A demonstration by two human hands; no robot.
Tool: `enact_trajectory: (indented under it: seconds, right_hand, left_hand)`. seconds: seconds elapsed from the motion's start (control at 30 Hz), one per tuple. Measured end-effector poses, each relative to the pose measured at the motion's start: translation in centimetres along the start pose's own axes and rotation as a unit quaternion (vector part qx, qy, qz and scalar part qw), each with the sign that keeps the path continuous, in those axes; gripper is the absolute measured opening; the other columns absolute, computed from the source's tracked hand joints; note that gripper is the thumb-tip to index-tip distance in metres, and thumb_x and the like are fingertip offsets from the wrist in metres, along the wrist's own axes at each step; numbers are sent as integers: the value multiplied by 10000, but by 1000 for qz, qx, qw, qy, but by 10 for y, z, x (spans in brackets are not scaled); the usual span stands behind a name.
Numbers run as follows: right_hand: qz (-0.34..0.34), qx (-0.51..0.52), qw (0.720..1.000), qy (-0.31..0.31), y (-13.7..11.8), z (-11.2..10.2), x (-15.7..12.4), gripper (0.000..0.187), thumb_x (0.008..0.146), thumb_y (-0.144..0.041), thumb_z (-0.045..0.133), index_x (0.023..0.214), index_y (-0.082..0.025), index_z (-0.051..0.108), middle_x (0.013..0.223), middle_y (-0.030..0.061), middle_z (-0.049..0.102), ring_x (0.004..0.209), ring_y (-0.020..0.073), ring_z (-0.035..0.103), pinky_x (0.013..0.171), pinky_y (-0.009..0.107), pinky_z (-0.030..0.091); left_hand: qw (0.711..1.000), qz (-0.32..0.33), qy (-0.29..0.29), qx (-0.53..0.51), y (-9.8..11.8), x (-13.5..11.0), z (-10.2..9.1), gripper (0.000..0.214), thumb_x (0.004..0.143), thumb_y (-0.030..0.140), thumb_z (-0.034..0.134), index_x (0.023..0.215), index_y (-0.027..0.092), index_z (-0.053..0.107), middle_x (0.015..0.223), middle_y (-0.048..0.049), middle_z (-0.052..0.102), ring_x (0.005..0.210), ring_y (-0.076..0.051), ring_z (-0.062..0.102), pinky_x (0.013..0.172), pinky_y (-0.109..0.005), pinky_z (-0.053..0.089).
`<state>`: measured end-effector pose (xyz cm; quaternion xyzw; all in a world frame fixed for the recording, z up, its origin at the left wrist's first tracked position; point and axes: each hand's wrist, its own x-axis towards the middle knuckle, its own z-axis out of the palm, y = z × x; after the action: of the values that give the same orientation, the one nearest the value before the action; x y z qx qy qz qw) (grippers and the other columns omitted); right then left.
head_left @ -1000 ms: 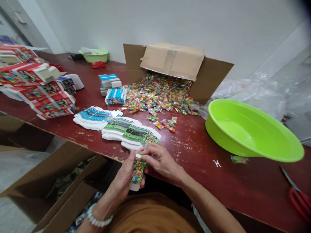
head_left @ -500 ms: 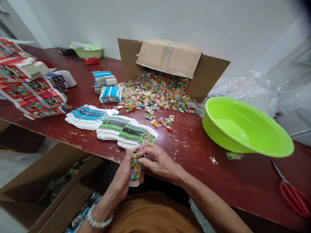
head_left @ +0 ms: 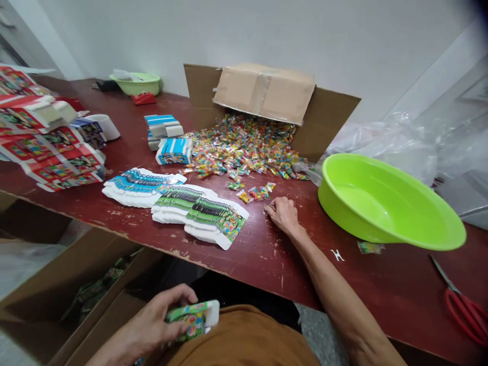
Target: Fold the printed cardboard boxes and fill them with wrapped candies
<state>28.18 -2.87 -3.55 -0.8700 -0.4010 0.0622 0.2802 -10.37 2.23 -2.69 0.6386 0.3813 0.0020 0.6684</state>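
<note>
My left hand (head_left: 163, 315) grips a small green printed carton (head_left: 194, 320) low in front of my body. The carton is tilted, and a white flap sticks out at its right end. My right hand (head_left: 282, 214) rests on the table with its fingers curled; whatever may be in them is hidden. Just beyond those fingers lie a few small wrapped candy packets (head_left: 256, 193). Left of that hand, flat green cartons (head_left: 217, 218) lie fanned in overlapping rows, with flat blue cartons (head_left: 139, 185) behind them.
A cardboard box (head_left: 265, 94) lies on its side, spilling a heap of candy packets (head_left: 244, 147). To the right are a green basin (head_left: 389, 203) and red-handled scissors (head_left: 463, 315). Bundled red cartons (head_left: 57, 147) stand at left; an open cardboard box (head_left: 72, 284) sits below the table edge.
My hands have parted. The left has lowered toward my body with the carton, which is now tipped sideways; the right has moved forward and right onto the table beside the loose candy packets.
</note>
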Motion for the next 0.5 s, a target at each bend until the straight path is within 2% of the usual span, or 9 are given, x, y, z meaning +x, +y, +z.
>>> enact_trajectory:
  seconds: [0.07,0.1,0.17,0.23,0.27,0.33,0.37,0.5]
  right_hand:
    - [-8,16,1000,-7,-1,-3,-10,96,848,-262,617,874,-169,621,943,113,623,905,261,556,800,368,410]
    - [-12,30,999,-14,-2,-5,-15,97,855,-259,606,889,-169,610,902,94,627,849,241,561,773,350,414]
    - [-22,61,997,-31,-8,-9,-28,117,880,-291,579,900,-177,595,821,48,629,751,201,563,716,310,426]
    - [-48,120,990,-64,-22,-12,-45,153,914,-331,536,900,-190,592,794,14,631,721,172,573,687,276,444]
    - [-71,160,981,-86,-31,-13,-54,163,931,-334,510,907,-196,594,805,5,635,733,162,583,692,263,456]
    - [-145,270,942,-138,-54,-16,-74,139,943,-287,491,941,-200,599,855,7,642,786,155,598,736,263,470]
    - [-185,293,926,-151,-65,-17,-82,111,937,-250,503,953,-202,602,882,11,638,815,154,597,761,267,469]
    - [-323,260,892,-177,-96,-23,-105,111,933,-151,529,893,-201,619,913,43,623,853,164,571,778,279,459]
  left_hand:
    - [997,-31,-8,70,-4,1,-13,420,555,412,839,915,227,727,883,-16,721,891,-254,626,755,-272,490]
    - [996,-46,-4,74,-4,2,-15,470,538,432,841,949,234,730,913,-25,727,924,-272,627,768,-282,495]
    - [998,-50,11,31,1,7,-12,532,569,494,820,1024,244,705,948,-40,729,937,-278,635,771,-289,501]
    - [999,-18,13,-38,13,12,1,532,682,541,753,1111,245,645,974,-51,726,867,-239,648,721,-276,496]
    - [998,3,9,-68,21,14,9,504,742,538,713,1135,240,610,967,-54,723,809,-212,649,681,-262,486]
    - [994,41,-13,-101,39,18,26,410,814,476,670,1117,222,559,903,-44,709,695,-166,634,602,-232,451]
    - [992,58,-22,-109,47,19,33,359,834,434,655,1098,218,544,879,-33,696,673,-152,630,597,-225,450]
    - [991,92,-18,-90,62,27,50,282,819,280,603,1077,230,499,793,17,647,527,-114,579,510,-216,460]
